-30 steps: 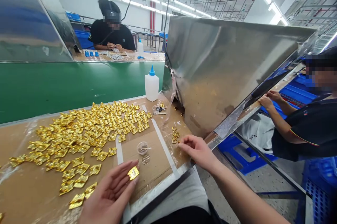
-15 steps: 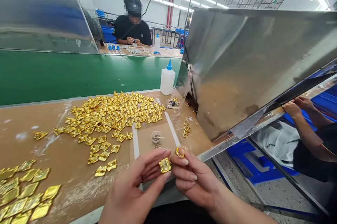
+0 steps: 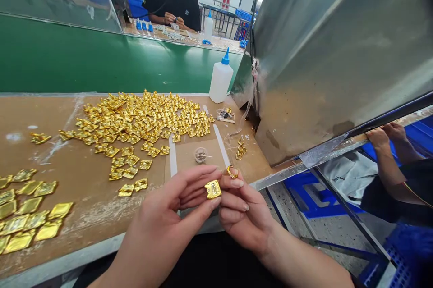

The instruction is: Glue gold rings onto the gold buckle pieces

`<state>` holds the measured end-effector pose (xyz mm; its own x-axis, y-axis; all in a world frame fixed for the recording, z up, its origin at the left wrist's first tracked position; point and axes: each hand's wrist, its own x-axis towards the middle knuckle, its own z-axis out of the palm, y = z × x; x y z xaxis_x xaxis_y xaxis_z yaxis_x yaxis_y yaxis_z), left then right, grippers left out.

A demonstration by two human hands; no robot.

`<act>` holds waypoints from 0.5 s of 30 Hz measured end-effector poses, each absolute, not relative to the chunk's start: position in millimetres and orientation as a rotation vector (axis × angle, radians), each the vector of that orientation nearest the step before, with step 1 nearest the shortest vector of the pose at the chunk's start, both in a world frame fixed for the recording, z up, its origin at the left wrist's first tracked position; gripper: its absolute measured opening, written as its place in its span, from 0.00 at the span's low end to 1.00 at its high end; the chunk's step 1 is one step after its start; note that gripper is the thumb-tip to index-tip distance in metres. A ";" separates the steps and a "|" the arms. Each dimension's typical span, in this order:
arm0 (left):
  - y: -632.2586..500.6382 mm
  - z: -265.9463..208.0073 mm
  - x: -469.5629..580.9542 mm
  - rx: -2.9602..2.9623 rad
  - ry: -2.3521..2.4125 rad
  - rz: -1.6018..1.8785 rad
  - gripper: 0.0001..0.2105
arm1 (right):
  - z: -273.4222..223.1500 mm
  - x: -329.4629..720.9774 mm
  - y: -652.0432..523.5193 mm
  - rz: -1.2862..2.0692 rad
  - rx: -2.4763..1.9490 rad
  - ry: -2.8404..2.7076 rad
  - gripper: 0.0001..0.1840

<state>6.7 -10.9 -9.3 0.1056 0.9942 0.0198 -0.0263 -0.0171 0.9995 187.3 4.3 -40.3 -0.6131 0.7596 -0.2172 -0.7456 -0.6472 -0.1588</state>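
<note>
My left hand (image 3: 182, 209) pinches a small gold square plate (image 3: 213, 189) with a raised frame pattern, between thumb and fingers. Close beside it, my right hand (image 3: 245, 211) grips a gold ring (image 3: 232, 171) between thumb and forefinger. Both hands are held together over the front edge of the table. Beyond them a small clear cup (image 3: 200, 155) with thin sticks stands between two white tape strips. Several loose gold rings (image 3: 241, 149) lie to its right. A big heap of gold pieces (image 3: 145, 116) spreads to the left.
Flat gold plates (image 3: 47, 229) lie at the near left. A white bottle with blue cap (image 3: 221, 81) stands at the back, before a green strip (image 3: 101, 62). A large metal hood (image 3: 324, 67) blocks the right. One person sits opposite; another person's hands (image 3: 385, 137) show at far right.
The view has tilted down, so the table and my hands appear higher. Both hands keep hold of the same pieces, with the gold plate turned slightly.
</note>
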 end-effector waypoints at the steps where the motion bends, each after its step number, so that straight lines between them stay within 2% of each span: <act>1: -10.8 -8.7 5.8 1.247 1.111 1.151 0.17 | -40.7 187.0 4.0 2.238 -0.363 -0.092 0.14; 15: -19.8 -18.1 -3.6 1.263 1.168 1.164 0.22 | -43.0 182.2 -1.5 2.157 -0.463 -0.199 0.18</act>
<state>-3.6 -19.8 -18.1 0.0641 0.9978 0.0143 0.0173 -0.0154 0.9997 182.2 -1.5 -43.0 -0.5306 0.8087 -0.2539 -0.7487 -0.5876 -0.3069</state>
